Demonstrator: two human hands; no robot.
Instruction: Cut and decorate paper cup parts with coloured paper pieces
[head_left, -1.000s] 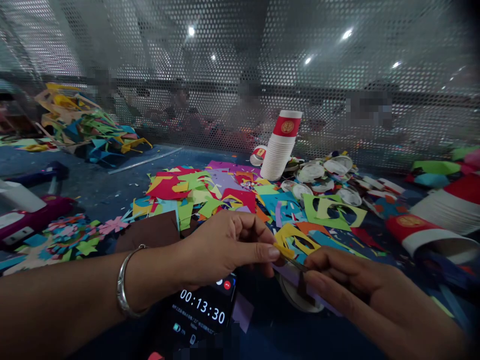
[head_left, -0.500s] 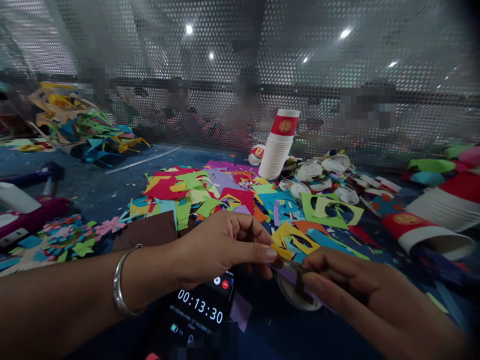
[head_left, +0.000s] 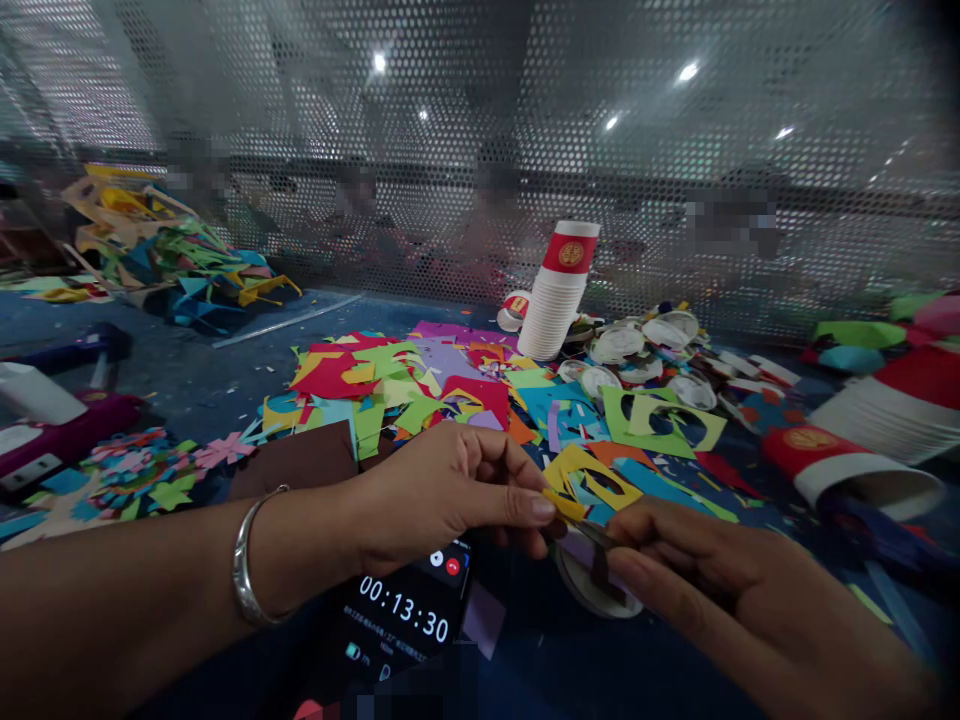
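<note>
My left hand (head_left: 465, 490), with a silver bangle at the wrist, pinches a small yellow paper piece (head_left: 564, 505) between thumb and forefinger. In my right hand (head_left: 697, 570) are what look like slim metal tweezers (head_left: 596, 533), held between thumb and forefinger, their tips meeting the yellow piece. The fingers hide much of the tweezers. Below the hands lies a round white paper disc like a cup bottom (head_left: 581, 590), partly covered by purple and brown paper. Under my left wrist a phone (head_left: 405, 610) shows a timer, and a purple paper scrap (head_left: 484, 618) lies beside it.
Colored paper cut-outs (head_left: 420, 390) spread across the blue table. Behind them leans a stack of paper cups (head_left: 556, 300), with white discs (head_left: 671, 340) beside it. More cups (head_left: 847, 465) lie at right. A scrap heap (head_left: 172, 240) and a purple device (head_left: 67, 440) sit left.
Almost nothing differs. Both hands keep their grips on the yellow paper and the tweezers, and the view has shifted only slightly.
</note>
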